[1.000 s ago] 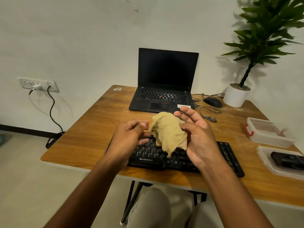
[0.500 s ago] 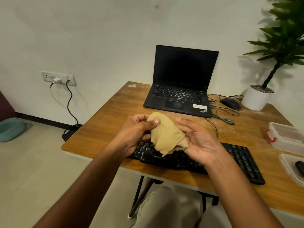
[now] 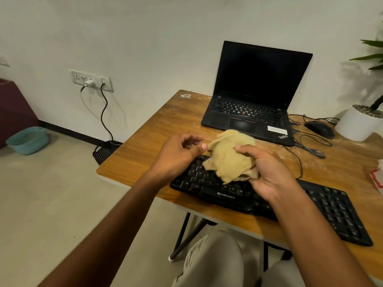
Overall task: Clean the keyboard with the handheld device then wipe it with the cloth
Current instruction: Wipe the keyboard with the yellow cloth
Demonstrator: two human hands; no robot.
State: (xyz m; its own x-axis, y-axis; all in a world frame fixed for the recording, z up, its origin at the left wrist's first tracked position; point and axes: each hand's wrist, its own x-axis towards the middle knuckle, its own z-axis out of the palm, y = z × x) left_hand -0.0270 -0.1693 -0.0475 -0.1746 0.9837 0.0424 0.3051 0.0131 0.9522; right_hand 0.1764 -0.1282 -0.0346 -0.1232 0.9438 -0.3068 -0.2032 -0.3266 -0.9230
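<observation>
A black keyboard [image 3: 323, 210] lies along the front edge of the wooden table [image 3: 157, 133]. A crumpled tan cloth [image 3: 228, 156] hangs just above the keyboard's left half. My right hand [image 3: 267, 172] is shut on the cloth's right side, with the thumb on top. At the cloth's left corner, my left hand [image 3: 178, 154] pinches the fabric between thumb and forefinger. Both hands and the cloth hide the keys under them. No handheld device is in view.
An open black laptop [image 3: 255, 96] stands behind the keyboard. A black mouse [image 3: 320, 129] with loose cables and a white plant pot [image 3: 358, 123] sit at the back right. A container edge shows at the far right. A blue tub [image 3: 28, 139] is on the floor at left.
The view has swung to the left. My right hand has closed its fingers over the cloth, and my left hand has shifted to pinching its left corner.
</observation>
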